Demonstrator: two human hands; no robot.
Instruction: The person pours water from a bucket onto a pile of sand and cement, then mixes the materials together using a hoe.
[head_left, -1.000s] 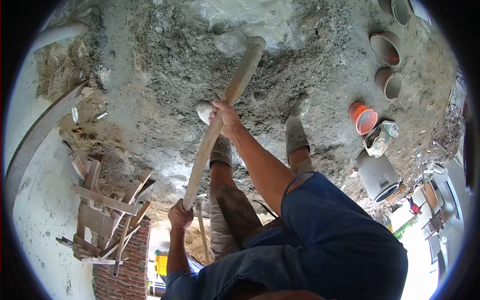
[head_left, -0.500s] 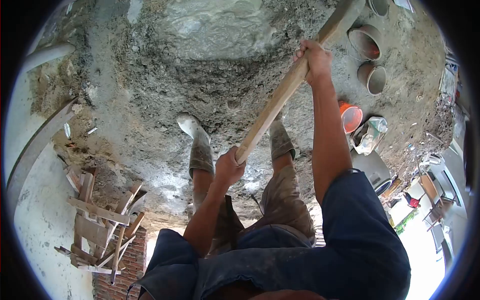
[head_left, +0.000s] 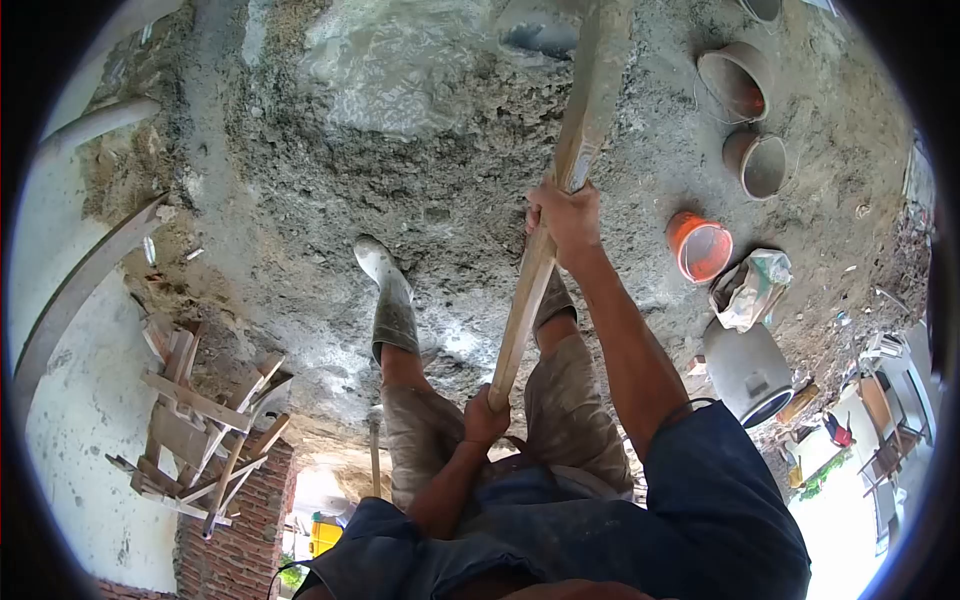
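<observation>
A long wooden-handled hoe runs from near my body up to the wet grey mortar, its handle (head_left: 522, 325) slanting slightly right. My left hand (head_left: 486, 418) is wrapped round the lower end of the handle, close to my thighs. Farther up, my right hand (head_left: 566, 215) grips the handle with the arm stretched out. At the top, a dark grey blade (head_left: 540, 38) shows beside the handle, partly sunk in or lying on the mix. The wet mortar (head_left: 385, 85) forms a pool, with a rough gravelly rim (head_left: 430, 170) between it and my boots.
Along the right stand a grey bucket (head_left: 738, 82), a smaller bucket (head_left: 760, 165), an orange bucket (head_left: 698, 246), a crumpled sack (head_left: 752, 290) and a grey drum (head_left: 745, 372). Wooden trestles (head_left: 200, 430) lean by the left wall. My boot (head_left: 385, 290) stands on the gritty ground.
Both hands have shifted: the right one came down and left towards my body, the left one lower and slightly right. The handle is steeper, and the blade has come into view.
</observation>
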